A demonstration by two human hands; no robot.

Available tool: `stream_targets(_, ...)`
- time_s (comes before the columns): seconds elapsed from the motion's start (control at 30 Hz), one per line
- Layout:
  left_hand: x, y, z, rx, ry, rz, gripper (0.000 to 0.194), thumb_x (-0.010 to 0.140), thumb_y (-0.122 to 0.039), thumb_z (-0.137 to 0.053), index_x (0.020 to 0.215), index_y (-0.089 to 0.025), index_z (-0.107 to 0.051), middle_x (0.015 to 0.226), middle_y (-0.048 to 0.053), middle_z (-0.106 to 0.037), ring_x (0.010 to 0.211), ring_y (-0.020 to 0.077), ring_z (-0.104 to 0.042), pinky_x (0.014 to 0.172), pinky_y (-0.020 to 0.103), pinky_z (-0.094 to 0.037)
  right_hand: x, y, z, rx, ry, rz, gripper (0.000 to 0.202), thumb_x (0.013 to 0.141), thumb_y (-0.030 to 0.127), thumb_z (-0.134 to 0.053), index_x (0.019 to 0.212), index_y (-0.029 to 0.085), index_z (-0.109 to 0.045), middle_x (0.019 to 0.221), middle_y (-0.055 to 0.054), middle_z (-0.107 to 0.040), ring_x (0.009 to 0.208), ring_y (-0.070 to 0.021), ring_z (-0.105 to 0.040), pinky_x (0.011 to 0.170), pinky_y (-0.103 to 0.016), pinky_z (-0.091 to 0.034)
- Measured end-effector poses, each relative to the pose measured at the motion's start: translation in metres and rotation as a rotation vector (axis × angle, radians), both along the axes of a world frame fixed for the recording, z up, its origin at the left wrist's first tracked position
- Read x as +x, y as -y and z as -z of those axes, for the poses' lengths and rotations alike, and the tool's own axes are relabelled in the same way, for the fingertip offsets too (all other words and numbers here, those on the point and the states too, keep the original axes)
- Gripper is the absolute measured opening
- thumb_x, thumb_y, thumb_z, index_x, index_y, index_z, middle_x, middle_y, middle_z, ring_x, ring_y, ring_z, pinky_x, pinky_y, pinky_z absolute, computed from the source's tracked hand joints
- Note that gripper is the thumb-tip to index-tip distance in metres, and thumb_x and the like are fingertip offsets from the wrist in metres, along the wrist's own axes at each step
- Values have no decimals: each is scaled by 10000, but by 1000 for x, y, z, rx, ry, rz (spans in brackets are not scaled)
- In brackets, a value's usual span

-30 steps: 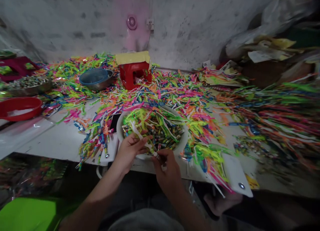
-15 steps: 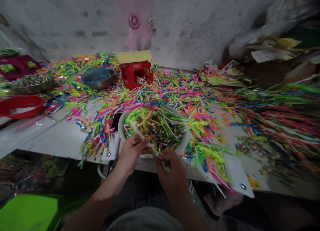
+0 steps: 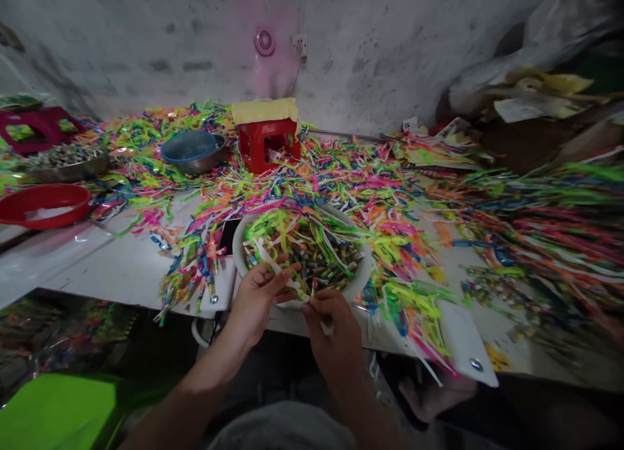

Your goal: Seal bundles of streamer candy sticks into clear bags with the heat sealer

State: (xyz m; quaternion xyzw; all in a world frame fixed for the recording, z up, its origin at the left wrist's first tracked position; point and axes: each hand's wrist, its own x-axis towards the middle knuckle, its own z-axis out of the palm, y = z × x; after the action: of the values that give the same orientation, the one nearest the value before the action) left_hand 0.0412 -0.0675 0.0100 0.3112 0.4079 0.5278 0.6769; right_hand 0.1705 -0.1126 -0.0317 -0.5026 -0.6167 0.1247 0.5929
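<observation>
At lower centre, the left hand (image 3: 257, 296) pinches a strip (image 3: 267, 255), the right hand (image 3: 335, 323) apparently its end; probably light and limp, it suits fingertip holds.

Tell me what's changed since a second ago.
The right hand has edged slightly right, away from the left hand; the view shifted too. No new grasp or release shows. The left hand still holds a white strip; white bowl and red stool stayed put.

From my head view, I see the left hand (image 3: 256, 298) pinching a white strip (image 3: 266, 253) over a pale basin (image 3: 364, 276) — the right hand (image 3: 337, 320) close beside, its hold too small to read — and a red stool (image 3: 250, 149) behind, amid bright ribbons (image 3: 341, 173).
</observation>
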Motion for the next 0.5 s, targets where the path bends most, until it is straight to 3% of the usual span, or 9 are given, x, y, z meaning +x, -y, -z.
stream_targets(0.1,1,4,1,58,-24,-11,440,660,-313,-828,1032,-148,-663,964,89,-752,771,168,-696,654,242,-552,3,-2,1,-227,-193,-111,146,876,355,-583,846,220,-536,767,-10,-608,652,-138,-579,584,-237,-471)
stream_targets(0.2,3,8,2,116,-51,-3,399,665,-343,-818,980,-141,-677,925,95,-754,802,196,-694,613,236,-521,4,-2,0,-389,-195,-297,194,894,398,-526,915,209,-560,779,-25,-647,717,-160,-617,639,-253,-483)
stream_targets(0.4,1,9,10,102,-39,-30,346,690,-344,-799,951,-151,-678,840,65,-736,745,169,-669,596,221,-489,-9,-2,4,-355,-135,-274,317,923,420,-449,698,209,-522,590,5,-551,545,-136,-519,513,-232,-382)
stream_targets(0.5,-4,10,14,87,-16,-83,328,693,-344,-796,933,-150,-686,658,-7,-651,559,98,-560,504,185,-440,-16,-6,6,-389,-52,-294,297,933,391,-426,721,212,-535,612,-4,-589,557,-146,-541,531,-241,-376)
